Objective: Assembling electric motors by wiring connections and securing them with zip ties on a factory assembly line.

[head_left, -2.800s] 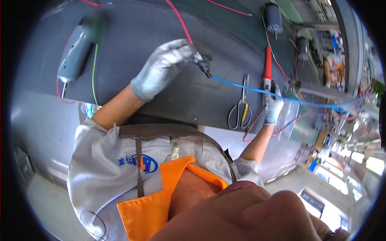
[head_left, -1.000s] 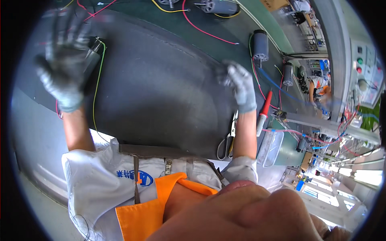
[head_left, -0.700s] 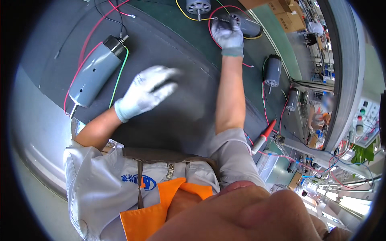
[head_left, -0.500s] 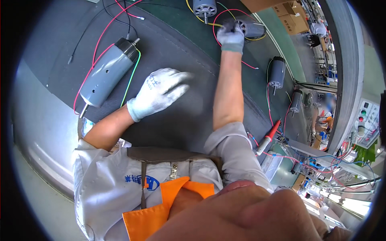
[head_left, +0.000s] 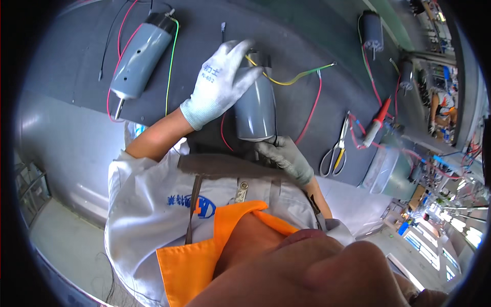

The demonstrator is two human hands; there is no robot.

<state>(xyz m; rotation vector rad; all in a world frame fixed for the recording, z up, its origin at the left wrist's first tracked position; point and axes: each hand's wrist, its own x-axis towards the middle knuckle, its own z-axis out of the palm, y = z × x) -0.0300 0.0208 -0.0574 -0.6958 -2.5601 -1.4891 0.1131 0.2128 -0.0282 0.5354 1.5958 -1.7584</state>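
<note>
Grey motor (head_left: pixel 254 110) drawn near; left hand (head_left: pixel 221 82), right hand (head_left: pixel 284 157) gripping it.

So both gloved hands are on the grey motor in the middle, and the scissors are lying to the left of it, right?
Not quite: in the head view the scissors lie to the right of the grey motor, not the left. The left hand and right hand are both on it.

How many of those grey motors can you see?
4. One in the hands at, one at far left, two small ones at upper right. More may be hidden.
</note>
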